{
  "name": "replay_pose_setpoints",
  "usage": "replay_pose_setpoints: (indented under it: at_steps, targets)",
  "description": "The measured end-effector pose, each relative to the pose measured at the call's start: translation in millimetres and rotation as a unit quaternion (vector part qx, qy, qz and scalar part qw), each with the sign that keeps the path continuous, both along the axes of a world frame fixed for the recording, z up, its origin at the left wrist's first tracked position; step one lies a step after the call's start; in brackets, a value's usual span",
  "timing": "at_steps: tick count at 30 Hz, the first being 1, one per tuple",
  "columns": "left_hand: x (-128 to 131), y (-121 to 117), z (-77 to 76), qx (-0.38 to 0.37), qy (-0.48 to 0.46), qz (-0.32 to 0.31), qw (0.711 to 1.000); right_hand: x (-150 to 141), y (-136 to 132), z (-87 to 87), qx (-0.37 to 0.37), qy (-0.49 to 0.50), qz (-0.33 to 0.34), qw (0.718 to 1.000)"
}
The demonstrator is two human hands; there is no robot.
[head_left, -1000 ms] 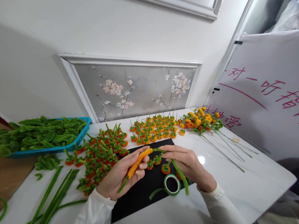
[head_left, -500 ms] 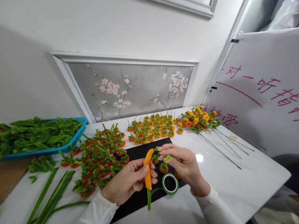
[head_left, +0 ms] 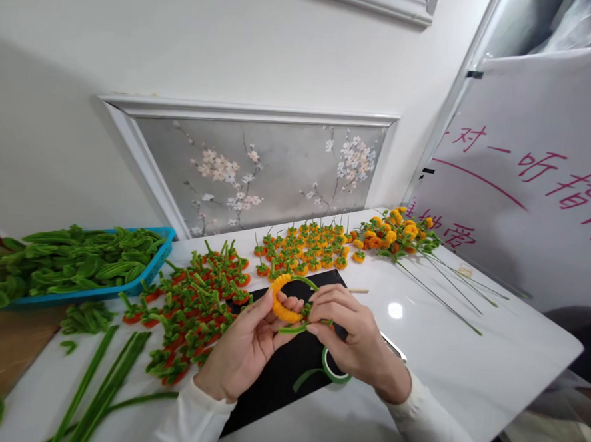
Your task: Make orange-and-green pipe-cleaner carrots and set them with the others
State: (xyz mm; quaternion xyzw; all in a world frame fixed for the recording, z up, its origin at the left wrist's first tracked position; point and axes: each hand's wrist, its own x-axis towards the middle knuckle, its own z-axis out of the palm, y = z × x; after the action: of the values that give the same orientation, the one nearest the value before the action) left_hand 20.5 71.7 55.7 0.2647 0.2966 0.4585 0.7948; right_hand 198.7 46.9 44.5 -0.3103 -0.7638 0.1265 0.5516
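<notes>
The orange coil (head_left: 277,303) has bent from nearly straight into a ring-like curve, its green ends (head_left: 293,329) seemingly brought together; above the black mat (head_left: 275,386), the left hand (head_left: 248,343) loosely cradles it; the right hand (head_left: 354,328) pinches the ends.

The right hand (head_left: 352,328) hides part of the tape roll (head_left: 336,379) at five o'clock, while the view crops green strips (head_left: 109,394) at eight and red writing (head_left: 577,191) at three.

Hands (head_left: 255,345) (head_left: 351,331) close together, fingers (head_left: 293,304) curled, right fingertips (head_left: 313,329) apparently pinched.
</notes>
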Motion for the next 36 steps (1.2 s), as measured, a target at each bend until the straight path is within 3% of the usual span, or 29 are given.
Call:
replay_pose_setpoints:
  at_steps: [5, 10, 20, 36]
  targets:
    - [-3, 2, 12.9, -0.014, -0.016, 0.054, 0.998, 0, 0, -4.1, 0.036, -0.032, -0.023, 0.999]
    - [-5, 2, 19.0, -0.01, -0.014, 0.062, 0.998, 1, -1, -3.5, 0.046, -0.041, -0.031, 0.998]
    - [-4, 1, 14.3, 0.003, 0.0, 0.053, 0.999, 2, 1, -3.9, 0.05, -0.033, -0.041, 0.997]
    - [1, 0, 15.3, -0.013, 0.017, 0.097, 0.995, 4, -2, -3.7, 0.06, -0.046, -0.009, 0.997]
